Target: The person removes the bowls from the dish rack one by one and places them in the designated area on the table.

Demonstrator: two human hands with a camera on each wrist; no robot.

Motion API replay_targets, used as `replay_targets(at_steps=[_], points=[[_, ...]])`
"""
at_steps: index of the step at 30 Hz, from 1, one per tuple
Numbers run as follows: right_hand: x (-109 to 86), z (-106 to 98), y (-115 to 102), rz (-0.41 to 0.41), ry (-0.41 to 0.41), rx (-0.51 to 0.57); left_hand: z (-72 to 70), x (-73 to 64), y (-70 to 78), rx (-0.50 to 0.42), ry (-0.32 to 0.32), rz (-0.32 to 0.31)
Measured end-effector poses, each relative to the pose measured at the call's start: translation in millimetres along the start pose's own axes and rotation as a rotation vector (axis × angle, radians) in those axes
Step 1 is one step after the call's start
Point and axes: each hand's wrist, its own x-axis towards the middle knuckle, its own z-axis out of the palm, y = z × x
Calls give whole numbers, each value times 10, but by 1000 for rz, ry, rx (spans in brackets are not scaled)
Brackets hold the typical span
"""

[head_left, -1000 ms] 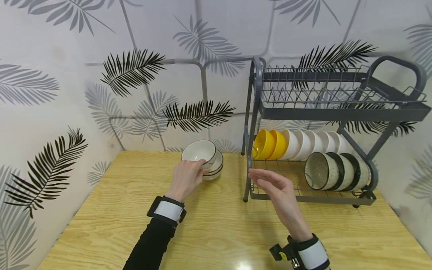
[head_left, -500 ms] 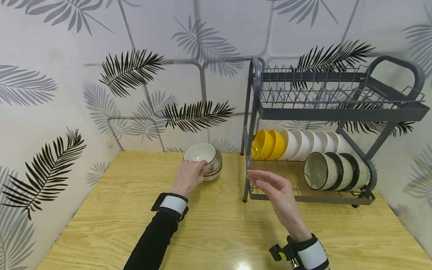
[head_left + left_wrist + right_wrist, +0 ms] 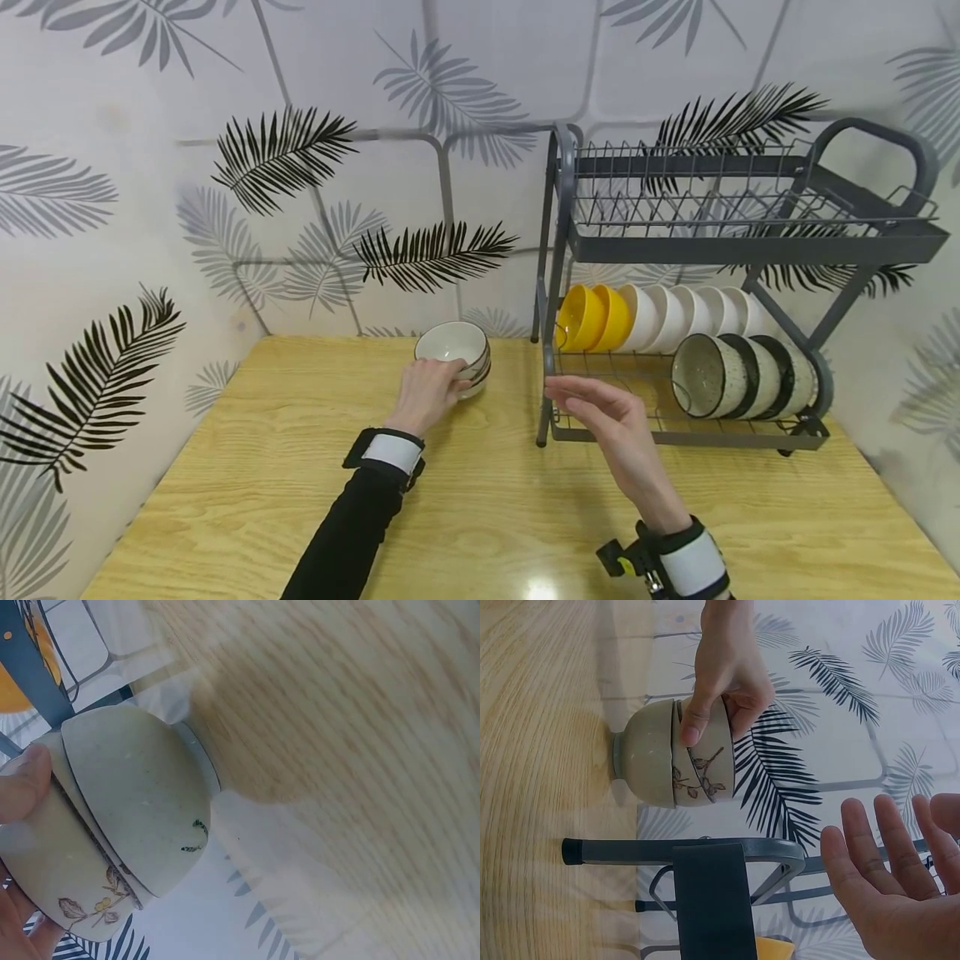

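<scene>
At the back of the table, a cream bowl with a thin dark rim [image 3: 450, 340] sits on top of a small stack of matching bowls [image 3: 476, 386]. My left hand [image 3: 424, 393] grips this top bowl at its near side, the thumb [image 3: 695, 724] pressed on its outer wall. A brown leaf pattern shows on the upper bowl [image 3: 56, 862] in the left wrist view, where it sits slightly tilted in the bowl below [image 3: 142, 787]. My right hand [image 3: 611, 425] is held in the air before the rack's left front post, fingers extended, holding nothing.
A grey two-tier dish rack [image 3: 757, 248] stands on the right. Its lower tier holds yellow bowls [image 3: 581, 321], a row of white bowls [image 3: 663, 321] and speckled dark-rimmed bowls [image 3: 708, 379]. A patterned wall [image 3: 420, 183] rises behind the wooden table [image 3: 465, 517].
My left hand has moved slightly right, bringing the top bowl down and more squarely over the stack. My right hand has barely moved.
</scene>
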Motion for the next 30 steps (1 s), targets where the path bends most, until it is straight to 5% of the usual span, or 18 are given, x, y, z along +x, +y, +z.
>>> replay_targets(at_steps=[10,17,30], points=[[2,11,6,-9,-1,-8,-1,-12,49,-10,-58,-26],[16,9,17,-23,-10,-10,-46,-80,139,-28,-27,-78],[14,12,41,0,-25,-4,-315,-153,468,-154,-26,-149]])
